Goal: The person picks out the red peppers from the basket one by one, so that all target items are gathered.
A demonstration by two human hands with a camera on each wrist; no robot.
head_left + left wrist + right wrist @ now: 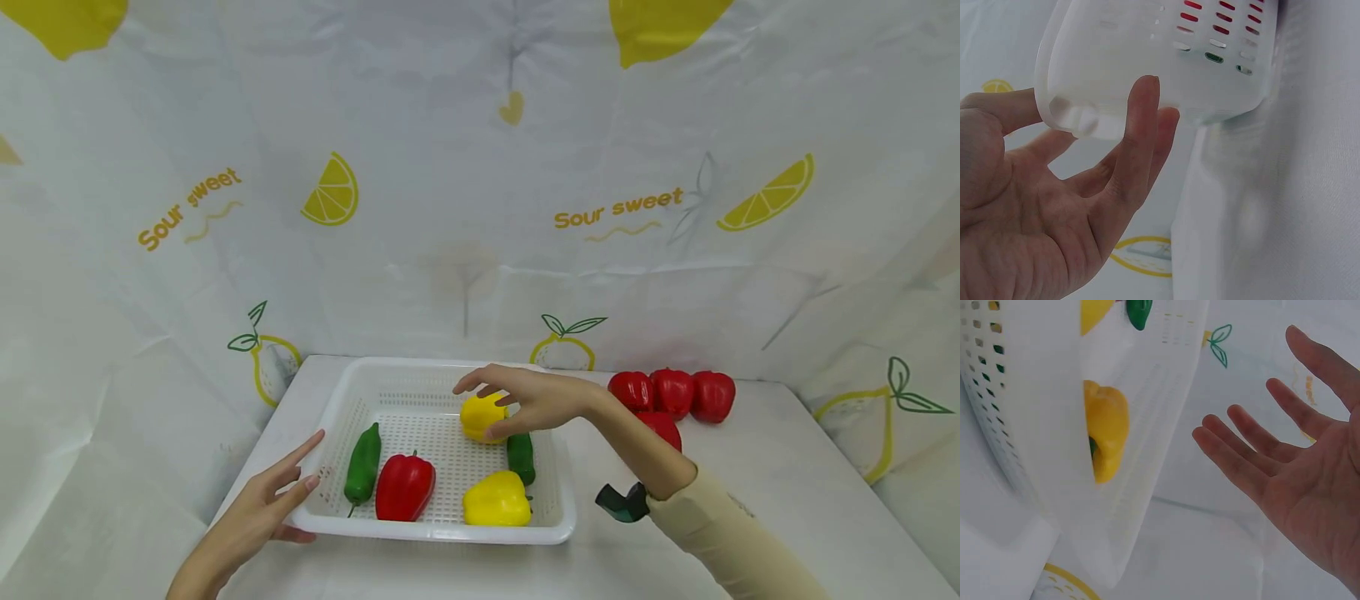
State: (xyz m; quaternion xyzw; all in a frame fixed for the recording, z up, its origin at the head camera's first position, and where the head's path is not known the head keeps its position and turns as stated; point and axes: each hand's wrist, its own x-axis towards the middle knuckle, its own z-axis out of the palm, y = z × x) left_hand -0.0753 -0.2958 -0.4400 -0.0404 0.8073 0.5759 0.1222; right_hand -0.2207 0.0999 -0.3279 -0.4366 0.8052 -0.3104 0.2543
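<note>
A white perforated plastic basket [442, 531] holds a red bell pepper [405, 487], two yellow bell peppers and two green peppers. My left hand [258, 508] is at its front left corner, fingers spread loosely; in the left wrist view the thumb passes behind the rim and two fingertips lie by the outer wall. My right hand [543, 398] hovers over the basket's right side with nothing in it. Below it sits the rear yellow pepper [480, 418], partly covered, beside a green pepper [521, 458]. The front yellow pepper [497, 500] and left green pepper [363, 465] lie apart.
Several red bell peppers [671, 393] stand on the white table [750, 475], right of the basket; my right forearm partly covers one. A white curtain [450, 208] printed with lemons hangs behind and around the table.
</note>
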